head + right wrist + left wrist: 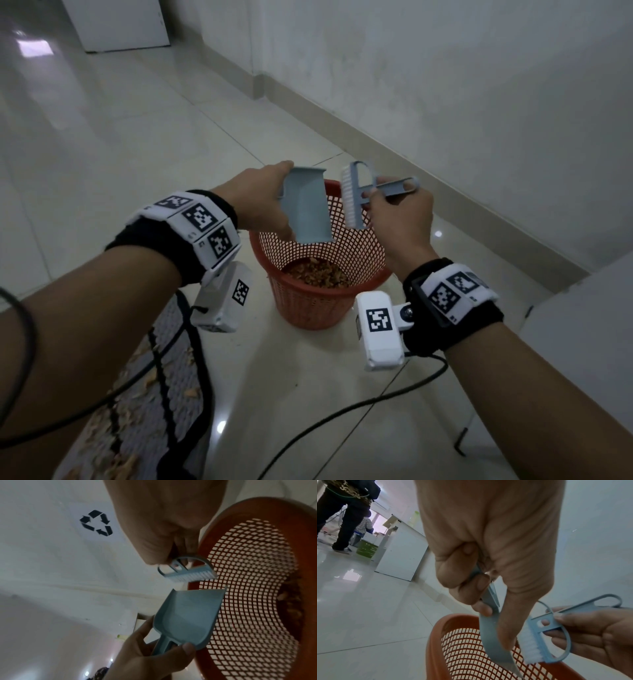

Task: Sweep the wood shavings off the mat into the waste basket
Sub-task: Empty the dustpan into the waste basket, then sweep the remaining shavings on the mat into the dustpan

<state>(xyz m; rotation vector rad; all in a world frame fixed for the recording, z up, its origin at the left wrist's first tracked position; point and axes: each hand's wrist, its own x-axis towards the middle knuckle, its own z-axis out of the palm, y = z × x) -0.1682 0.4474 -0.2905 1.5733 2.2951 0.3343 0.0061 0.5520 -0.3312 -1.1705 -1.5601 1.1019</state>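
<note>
The left hand [258, 202] grips a tilted grey-blue dustpan [306, 205]; the right hand [399, 214] pinches a small brush [354, 198]. Below both hands, the orange waste basket [298, 305] holds wood shavings [318, 274]; more lie on the mat [161, 394], behind the left hand.

Glossy tiled floor [113, 144], orange plastic mesh basket [359, 246], matt grey plastic dustpan [308, 205], woven-looking mat [164, 394].

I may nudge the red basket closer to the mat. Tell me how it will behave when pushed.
The waste basket is thin open mesh, so probably light. The tiled floor is glossy, so it would likely slide easily. It is tall with a narrower base and only a shallow layer of wood shavings, so a push near the rim might tip it.
</note>
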